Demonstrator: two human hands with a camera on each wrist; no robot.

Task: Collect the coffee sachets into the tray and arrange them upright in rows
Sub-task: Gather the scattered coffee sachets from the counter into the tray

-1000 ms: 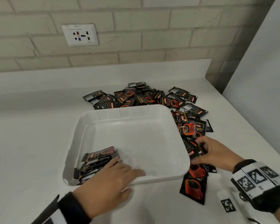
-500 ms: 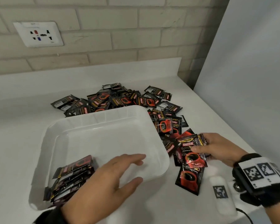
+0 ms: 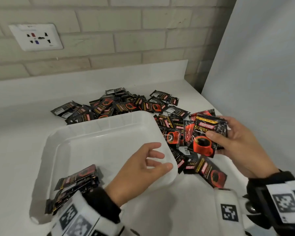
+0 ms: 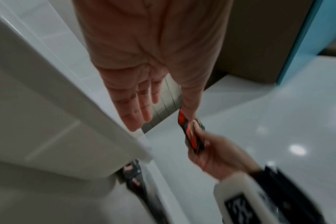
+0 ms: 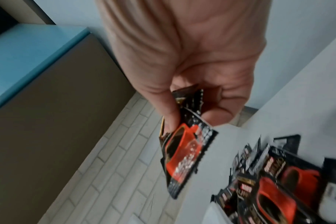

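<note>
white plastic makes up the tray in the head view, and only its 7 o'clock corner is filled: a short row of sachets leans there on edge, more tilted than upright. most of the tray floor is bare. the loose pile of coffee sachets lies on the desk from 11 o'clock round to 4 o'clock of the tray, so by my reckoning the job is barely begun. the right hand at 3 o'clock pinches a small bunch of sachets, thumb on the front face, lifted clear of the pile. the left hand hangs over the tray's 4 o'clock corner, fingers relaxed and apart, holding nothing.

left wrist view, blurred: the left hand's fingers are straight beside the tray wall, and the right hand at 5 o'clock grips the bunch of sachets.

right wrist view: thumb and fingers are clamped on the bunch, with pile sachets at 4 o'clock.

left to do, as i judge it: bring this bunch in, stand it up, then clear the pile.
</note>
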